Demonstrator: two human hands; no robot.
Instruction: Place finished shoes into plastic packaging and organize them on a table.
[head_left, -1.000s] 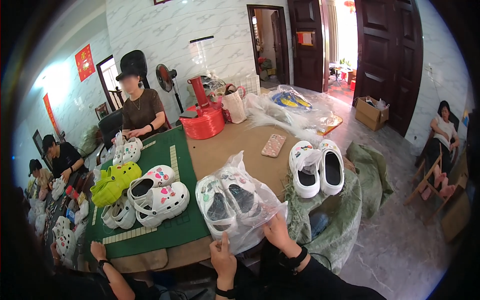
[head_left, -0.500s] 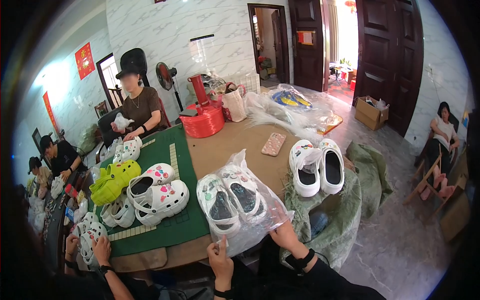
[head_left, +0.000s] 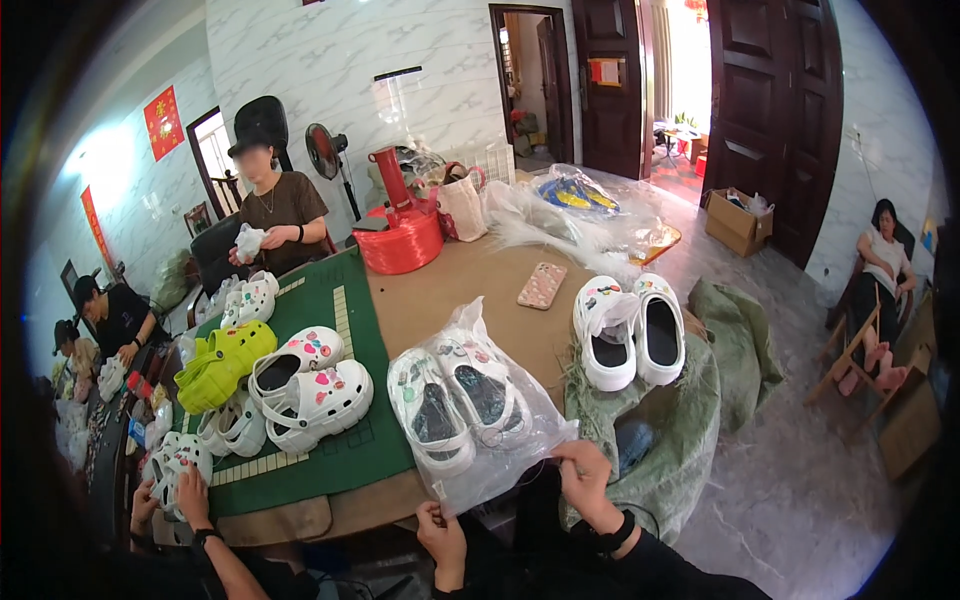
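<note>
A pair of white clogs [head_left: 435, 405] with small charms lies inside a clear plastic bag [head_left: 530, 462] at the table's near edge, heels toward me. My left hand [head_left: 441, 542] pinches the bag's near left corner, below the heel of the left clog. On the near right corner, my right hand [head_left: 585, 482] is closed on the same plastic, fingers pressed together. Between the two hands the bag's near edge is stretched. A second white pair of clogs [head_left: 660, 335], unbagged, stands to the right, with crumpled wrapping in the left shoe.
White charm-covered clogs [head_left: 325, 400] and lime-green clogs [head_left: 222, 365] rest on a green mat [head_left: 365, 465]. A neighbour's hands [head_left: 192, 497] hold white clogs at left. Behind lie a phone [head_left: 542, 286] and red twine roll [head_left: 400, 245]. A green woven sack [head_left: 680, 440] sits right.
My left hand has moved down, drawing the bag's near corner toward me. My right hand has risen slightly, with the plastic tauter. The person across now has both hands at a white bundle.
</note>
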